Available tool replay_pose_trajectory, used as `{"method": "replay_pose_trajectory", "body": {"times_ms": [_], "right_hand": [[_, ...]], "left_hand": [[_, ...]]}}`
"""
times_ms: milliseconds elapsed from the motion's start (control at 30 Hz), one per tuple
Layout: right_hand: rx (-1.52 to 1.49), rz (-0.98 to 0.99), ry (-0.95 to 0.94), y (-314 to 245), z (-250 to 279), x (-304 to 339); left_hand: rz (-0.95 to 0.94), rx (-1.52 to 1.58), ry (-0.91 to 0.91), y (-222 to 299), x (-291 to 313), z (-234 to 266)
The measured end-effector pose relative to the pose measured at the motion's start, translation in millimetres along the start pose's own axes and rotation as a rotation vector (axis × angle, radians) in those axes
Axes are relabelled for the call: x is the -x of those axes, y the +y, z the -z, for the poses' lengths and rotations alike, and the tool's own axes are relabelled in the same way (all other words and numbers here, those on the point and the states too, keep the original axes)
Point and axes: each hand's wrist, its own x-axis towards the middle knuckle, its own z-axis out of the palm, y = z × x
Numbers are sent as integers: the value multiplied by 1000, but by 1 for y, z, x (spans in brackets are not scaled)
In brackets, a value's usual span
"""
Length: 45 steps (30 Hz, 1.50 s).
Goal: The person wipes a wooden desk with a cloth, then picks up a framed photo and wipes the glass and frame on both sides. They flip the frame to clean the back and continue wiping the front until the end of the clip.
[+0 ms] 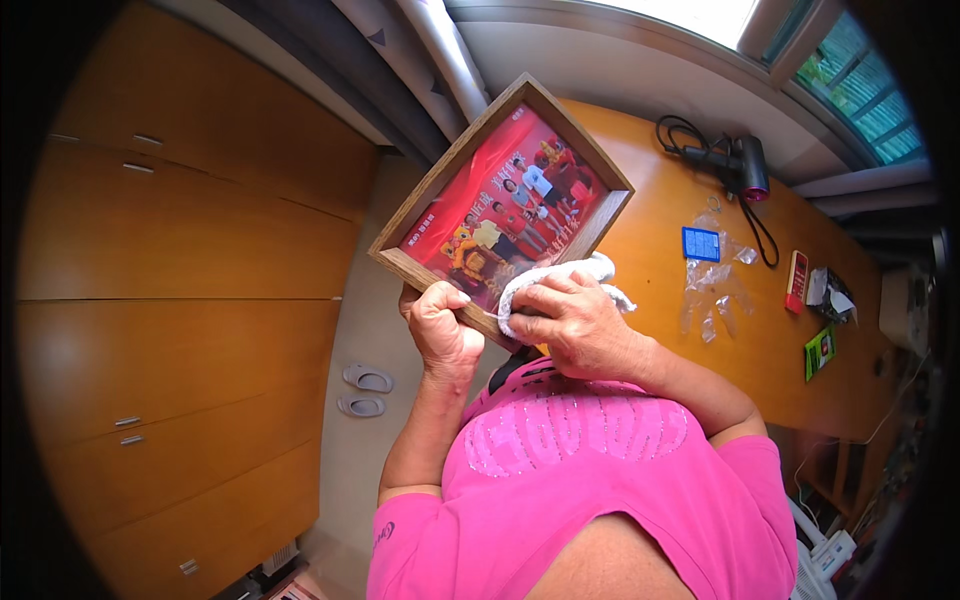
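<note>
My picture frame [412, 262] was brown wood. Picture inside [505, 205] was mostly red, with bits of yellow and white. My cloth [552, 275] was white. My shirt [590, 470] was bright pink. Desk [660, 260] was orange-brown. Hair dryer [745, 165] was black, pink end. Slippers [365, 390] were grey.

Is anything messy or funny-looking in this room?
A little. The hair dryer lies on the wooden desk with its cord in loose loops, and clear plastic wrappers lie crumpled beside it. Nothing looks broken or spilled.
</note>
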Motion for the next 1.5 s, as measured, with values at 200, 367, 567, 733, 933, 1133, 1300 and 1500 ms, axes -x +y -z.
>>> {"method": "replay_pose_trajectory", "body": {"times_ms": [200,367,567,733,933,1133,1300,1500], "right_hand": [[99,-62,246,27,1,0],[178,-200,400,59,23,-2],[-238,-398,631,82,45,10],[-657,-585,761,94,76,15],[-686,-610,711,105,91,12],[-694,-493,564,105,80,-6],[-689,-535,549,102,75,-7],[-709,-628,487,105,71,5]], "left_hand": [[-65,-19,-17,-1,0,1],[-52,-35,-33,1,-1,5],[17,37,-22,1,-6,4],[79,30,-64,10,-14,15],[37,-79,-201,25,-13,16],[58,-68,-347,34,-9,10],[31,-62,-213,36,-1,-9],[4,-85,-196,31,-4,-4]]}}
